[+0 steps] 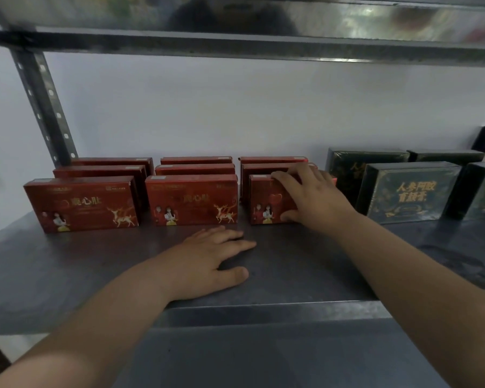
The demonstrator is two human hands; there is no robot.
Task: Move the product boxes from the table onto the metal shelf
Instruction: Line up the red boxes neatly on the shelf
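1. White wall (207,107) backs a grey metal shelf (67,275), with a perforated upright (44,107) at the left and another shelf board (235,43) overhead. The table is not in view.
2. Red product boxes stand on edge in three columns, each three deep. At the front are the left red box (81,204), the middle red box (192,200) and the right red box (263,203).
3. Dark green boxes (406,191) stand just beside the red ones, to the right.
4. The right hand (311,197) holds the right red box, its fingers (286,175) curled over the top edge and its thumb (289,215) against the lower front face. The box's base looks to be on the shelf.
5. The left hand (207,259) lies flat on the bare shelf in front of the middle column, fingers spread and holding nothing.
6. Judged from this, the step in hand is seating and squaring the last box of the third column.
7. The next move calls for nudging that box level with its front neighbours, then letting go without tipping it or the boxes behind, and turning to the table for any boxes left.
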